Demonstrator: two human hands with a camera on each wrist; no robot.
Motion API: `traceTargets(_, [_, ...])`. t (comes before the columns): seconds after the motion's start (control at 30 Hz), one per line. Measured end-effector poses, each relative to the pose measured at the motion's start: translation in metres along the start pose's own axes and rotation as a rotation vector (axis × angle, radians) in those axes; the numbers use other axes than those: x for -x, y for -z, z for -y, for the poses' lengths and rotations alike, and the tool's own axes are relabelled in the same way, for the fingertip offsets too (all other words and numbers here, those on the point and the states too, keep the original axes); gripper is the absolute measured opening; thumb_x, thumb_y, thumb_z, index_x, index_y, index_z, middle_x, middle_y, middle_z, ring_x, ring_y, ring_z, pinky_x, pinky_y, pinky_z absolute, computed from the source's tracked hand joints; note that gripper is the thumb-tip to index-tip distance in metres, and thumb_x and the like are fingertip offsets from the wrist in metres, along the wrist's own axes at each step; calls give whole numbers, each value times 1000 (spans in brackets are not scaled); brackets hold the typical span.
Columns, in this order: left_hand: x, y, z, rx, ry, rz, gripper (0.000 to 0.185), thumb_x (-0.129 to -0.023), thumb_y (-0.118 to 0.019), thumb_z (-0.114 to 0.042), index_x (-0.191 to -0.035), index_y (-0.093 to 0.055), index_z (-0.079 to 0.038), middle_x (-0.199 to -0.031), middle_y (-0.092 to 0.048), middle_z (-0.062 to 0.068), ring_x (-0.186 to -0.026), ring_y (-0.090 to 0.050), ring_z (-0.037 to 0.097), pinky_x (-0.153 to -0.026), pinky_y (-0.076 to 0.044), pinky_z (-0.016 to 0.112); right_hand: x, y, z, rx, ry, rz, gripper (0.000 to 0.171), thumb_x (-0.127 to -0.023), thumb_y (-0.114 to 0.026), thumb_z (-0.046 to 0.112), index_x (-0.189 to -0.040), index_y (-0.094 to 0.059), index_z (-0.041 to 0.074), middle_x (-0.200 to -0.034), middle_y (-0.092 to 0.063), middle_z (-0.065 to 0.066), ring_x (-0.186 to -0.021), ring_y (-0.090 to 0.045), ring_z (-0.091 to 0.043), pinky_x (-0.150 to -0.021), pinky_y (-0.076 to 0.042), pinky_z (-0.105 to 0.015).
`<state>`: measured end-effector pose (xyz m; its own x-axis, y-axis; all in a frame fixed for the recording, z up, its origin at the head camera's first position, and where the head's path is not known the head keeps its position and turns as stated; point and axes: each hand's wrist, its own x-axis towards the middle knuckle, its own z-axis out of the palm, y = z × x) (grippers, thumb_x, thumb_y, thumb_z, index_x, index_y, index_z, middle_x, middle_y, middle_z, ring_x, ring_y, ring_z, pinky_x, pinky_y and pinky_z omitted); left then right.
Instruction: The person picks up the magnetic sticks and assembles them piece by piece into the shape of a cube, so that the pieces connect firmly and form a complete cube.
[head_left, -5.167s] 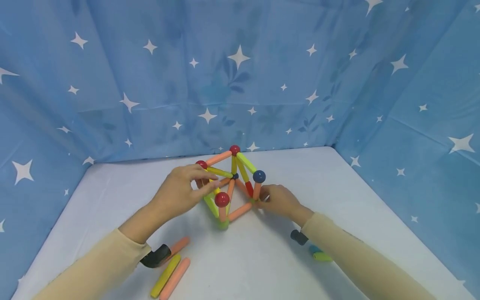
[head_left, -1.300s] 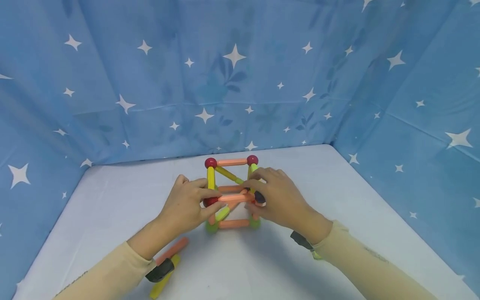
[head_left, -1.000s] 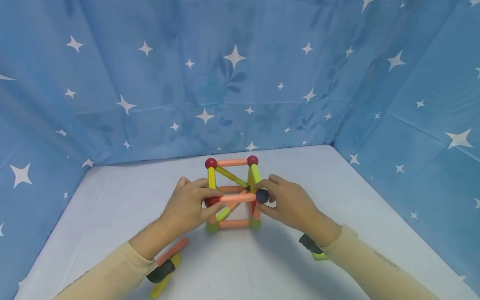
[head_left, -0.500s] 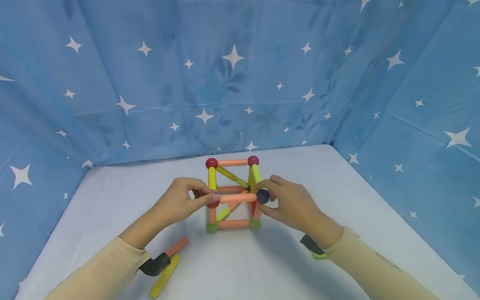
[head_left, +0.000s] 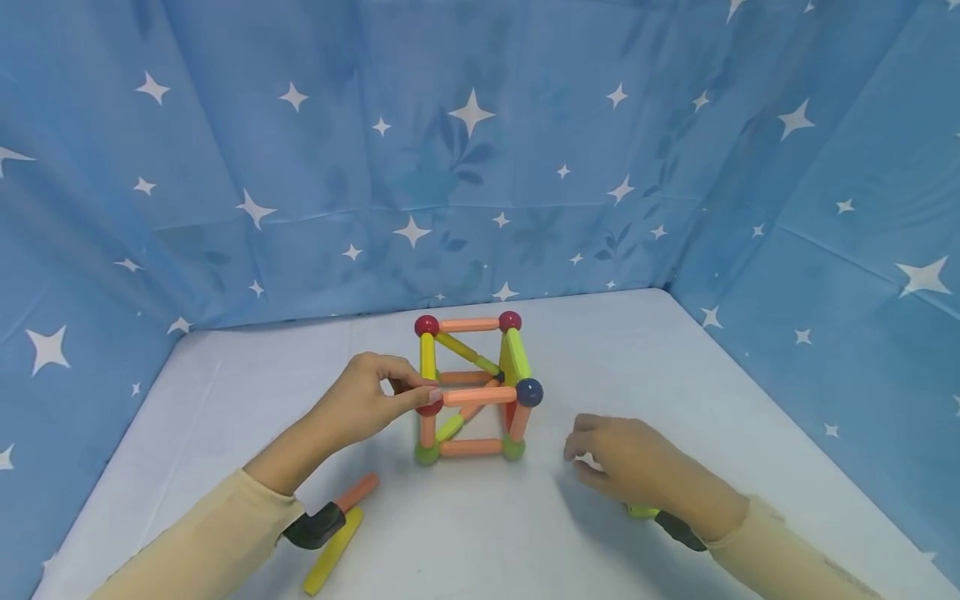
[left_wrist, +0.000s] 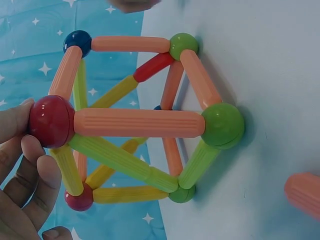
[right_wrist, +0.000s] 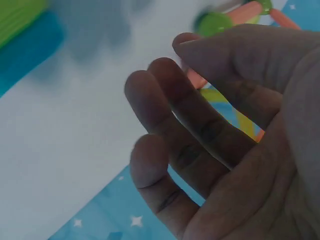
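A: What is seen on the desk?

B: A cube frame of rods and balls is stood near the middle of the desk, in front of the blue star-printed cloth. All four green bottom balls and the four upper balls are seen joined by rods, and diagonal braces are seen across some of its faces.

A: How is it being held?

B: The near upper-left corner, a red ball, is pinched by the fingers of the left hand; thumb and fingertips are curled about it. The frame is not touched by the right hand, which is kept low over the desk, well apart from the blue ball. Its fingers are loosely bent and nothing is seen to be held in them.

A: How much can be judged as done?

B: The cube itself may be judged closed, since every edge that shows is filled. What is left appears to be bracing or added parts, though the far faces are partly hidden and cannot be counted.

A: Are spare pieces left?

B: Yes. An orange rod and a yellow rod are laid by the left sleeve, and a green piece is partly covered under the right wrist. A blue piece is also seen in the right wrist view, blurred
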<state>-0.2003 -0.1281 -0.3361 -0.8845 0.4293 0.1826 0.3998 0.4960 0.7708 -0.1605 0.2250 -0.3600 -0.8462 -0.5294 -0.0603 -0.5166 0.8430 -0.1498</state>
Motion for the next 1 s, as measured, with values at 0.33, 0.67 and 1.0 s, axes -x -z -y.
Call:
traceTargets(0.33, [0,1,1,2,7,-1,6,-92,-77,-26,-87,-80,-25,-79,-68,-8,-78,-60,20,-64,-48,36,24,-13,-50,-79,-193,203,27,-81,-78,-2,-97,-75,19,-100,-67,5,-98,-64,-23,-89,-53,-49])
traceTargets(0.67, [1,2,-1,4,9,0,6,-92,-78,-26,-87,-80,-25,-78,-68,-8,-77,-60,20,-62,-47,35,24,-13,-52,-83,-227,234,28,-76,-83,1,-93,-72,21,-94,-65,7,-84,-57,-16,-84,-53,-47])
traceTargets(1.0, [0,1,0,12,-1,4,5,-92,-77,-25,-87,-80,-25,-79,-69,-9,-78,-60,20,-66,-48,37,20,-15,-41,-3,-97,174,31,-70,-82,-3,-84,-65,20,-77,-53,12,-70,-47,-12,-71,-50,-39])
